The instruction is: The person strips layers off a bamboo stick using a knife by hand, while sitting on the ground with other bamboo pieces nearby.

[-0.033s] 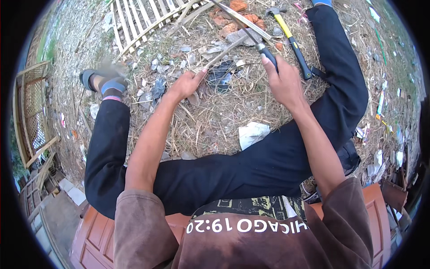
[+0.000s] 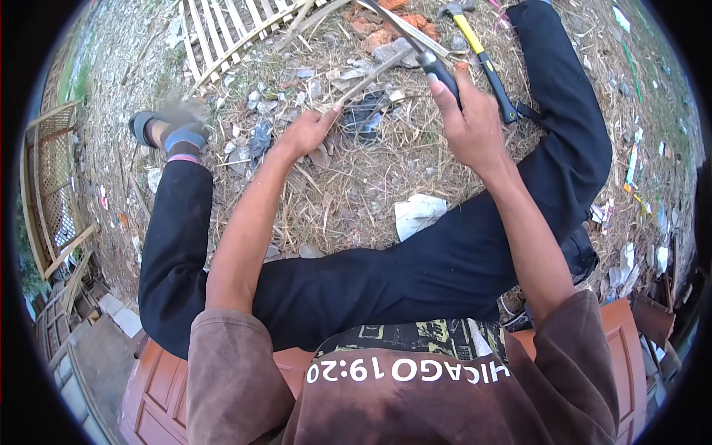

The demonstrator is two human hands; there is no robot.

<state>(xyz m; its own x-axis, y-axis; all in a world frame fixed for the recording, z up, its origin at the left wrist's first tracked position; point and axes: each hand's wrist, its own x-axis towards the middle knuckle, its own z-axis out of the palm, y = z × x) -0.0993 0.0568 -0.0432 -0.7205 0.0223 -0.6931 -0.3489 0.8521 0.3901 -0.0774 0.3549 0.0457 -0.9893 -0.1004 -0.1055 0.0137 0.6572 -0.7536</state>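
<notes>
My left hand (image 2: 307,133) is closed on the near end of a thin wooden strip (image 2: 374,77), pinched between thumb and fingers. The strip slants away to the right, its far part close to the blade. My right hand (image 2: 475,122) is wrapped round the dark handle of a long-bladed knife (image 2: 400,27), thumb lying along the handle. The blade points away and to the left, and its tip runs out of the picture's upper edge. Beyond my left hand stands a lattice of pale wooden slats (image 2: 222,33).
A yellow-and-black hammer (image 2: 478,55) lies just right of the knife. Broken orange bricks (image 2: 378,38) and grey stones are at the far middle. A dark plastic scrap (image 2: 363,122) and a white sheet (image 2: 420,215) lie on dry straw between my spread legs. Reddish panelled wood (image 2: 159,386) is beneath me.
The knife and my right hand have shifted slightly away from me. The wooden strip's far end has risen a little in the picture; my left hand keeps its hold.
</notes>
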